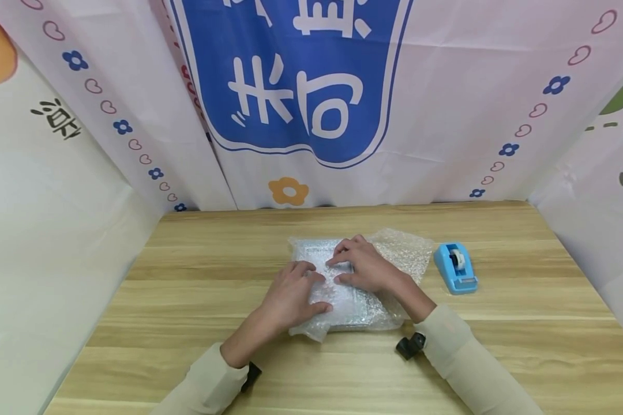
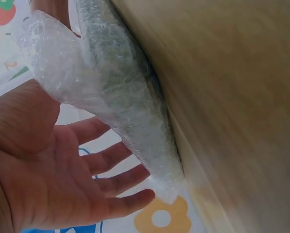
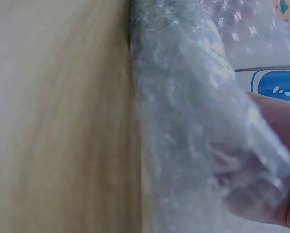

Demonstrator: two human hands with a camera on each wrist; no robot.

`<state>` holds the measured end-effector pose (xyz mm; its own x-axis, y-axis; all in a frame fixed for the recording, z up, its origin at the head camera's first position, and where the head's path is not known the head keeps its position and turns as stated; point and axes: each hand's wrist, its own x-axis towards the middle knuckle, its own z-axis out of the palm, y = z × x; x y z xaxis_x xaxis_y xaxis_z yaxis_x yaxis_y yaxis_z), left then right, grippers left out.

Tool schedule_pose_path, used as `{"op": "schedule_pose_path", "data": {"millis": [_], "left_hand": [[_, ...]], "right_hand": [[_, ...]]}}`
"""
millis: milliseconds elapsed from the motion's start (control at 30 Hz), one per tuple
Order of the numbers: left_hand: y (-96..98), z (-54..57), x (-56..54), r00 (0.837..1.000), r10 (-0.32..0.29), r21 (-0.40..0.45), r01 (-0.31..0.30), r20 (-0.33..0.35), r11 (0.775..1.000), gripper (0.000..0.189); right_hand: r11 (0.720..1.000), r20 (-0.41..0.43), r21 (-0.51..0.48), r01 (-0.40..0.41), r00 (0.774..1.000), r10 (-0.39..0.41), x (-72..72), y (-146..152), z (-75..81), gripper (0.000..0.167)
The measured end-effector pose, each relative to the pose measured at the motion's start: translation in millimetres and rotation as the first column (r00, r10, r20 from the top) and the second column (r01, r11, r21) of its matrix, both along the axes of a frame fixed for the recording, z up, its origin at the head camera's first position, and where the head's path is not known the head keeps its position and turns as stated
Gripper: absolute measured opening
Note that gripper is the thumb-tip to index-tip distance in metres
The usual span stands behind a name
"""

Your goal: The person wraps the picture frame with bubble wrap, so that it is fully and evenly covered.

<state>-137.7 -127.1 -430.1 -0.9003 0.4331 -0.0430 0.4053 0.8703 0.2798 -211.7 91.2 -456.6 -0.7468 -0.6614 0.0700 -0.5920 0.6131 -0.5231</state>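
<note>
A flat rectangular item wrapped in clear bubble wrap (image 1: 360, 308) lies on the table; what is inside cannot be made out. My left hand (image 1: 291, 294) rests on its left part, fingers spread and thumb apart. The left wrist view shows the left hand (image 2: 62, 170) with loosely extended fingers along the edge of the bubble wrap (image 2: 120, 87). On the upper right part, my right hand (image 1: 366, 268) presses the wrap with bent fingertips, thumb and forefinger apart. In the right wrist view, a loose flap of bubble wrap (image 3: 179, 121) partly covers the right hand (image 3: 276, 121).
A blue tape dispenser (image 1: 456, 268) with a roll of tape stands right of the package. A loose bubble wrap end (image 1: 407, 248) spreads toward it. The wood-grain table (image 1: 207, 288) meets a printed cloth (image 1: 436, 144) at the back and pale side walls.
</note>
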Motion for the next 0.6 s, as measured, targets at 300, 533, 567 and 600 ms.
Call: {"op": "schedule_pose_path", "data": {"millis": [300, 533, 567, 600], "left_hand": [[2.0, 3.2, 9.8, 0.991, -0.034, -0.158, 0.055, 0.131, 0.986, 0.069], [3.3, 1.9, 13.3, 0.969, -0.017, -0.153, 0.056, 0.245, 0.987, 0.074], [2.8, 1.6, 12.8, 0.968, -0.018, -0.156, 0.058, 0.251, 0.986, 0.074], [2.5, 1.5, 12.0, 0.968, -0.019, -0.161, 0.062, 0.252, 0.985, 0.075]], "right_hand": [[1.000, 0.003, 0.004, 0.007, 1.000, -0.007, -0.4, 1, 0.2, 0.035], [1.000, 0.011, -0.008, 0.009, 1.000, -0.009, 0.4, 0, 1.4, 0.035], [1.000, 0.012, -0.009, 0.009, 1.000, -0.008, 0.4, 0, 1.2, 0.035], [1.000, 0.013, -0.010, 0.007, 1.000, -0.007, 0.4, 0, 1.3, 0.035]]}}
